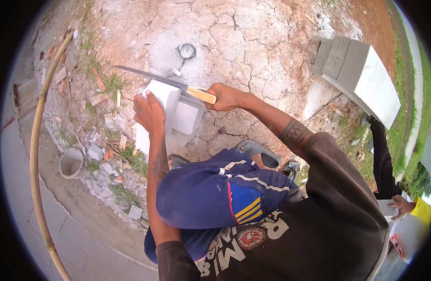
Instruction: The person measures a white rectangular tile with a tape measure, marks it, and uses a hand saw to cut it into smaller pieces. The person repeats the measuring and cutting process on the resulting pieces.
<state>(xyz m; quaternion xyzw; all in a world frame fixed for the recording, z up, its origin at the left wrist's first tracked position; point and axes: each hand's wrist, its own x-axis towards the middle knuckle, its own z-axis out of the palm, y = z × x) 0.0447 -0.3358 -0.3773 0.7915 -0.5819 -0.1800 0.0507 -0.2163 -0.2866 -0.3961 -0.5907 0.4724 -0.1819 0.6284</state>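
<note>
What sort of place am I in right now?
Likely an outdoor building site: your right hand holds a saw at a pale block, more blocks are piled nearby, and rubble litters the bare earth.

A long bamboo pole (pixel 34 154) curves along the left, over grey paving (pixel 68 234). To its right stands a small bucket (pixel 70 153), near wood scraps (pixel 99 99) and grass tufts (pixel 114 84). Cracked earth (pixel 267 51) spreads beyond. At the far right, another person's dark sleeve (pixel 383 161) and yellow headwear (pixel 422 210) show near a pale kerb (pixel 416 89).
</note>
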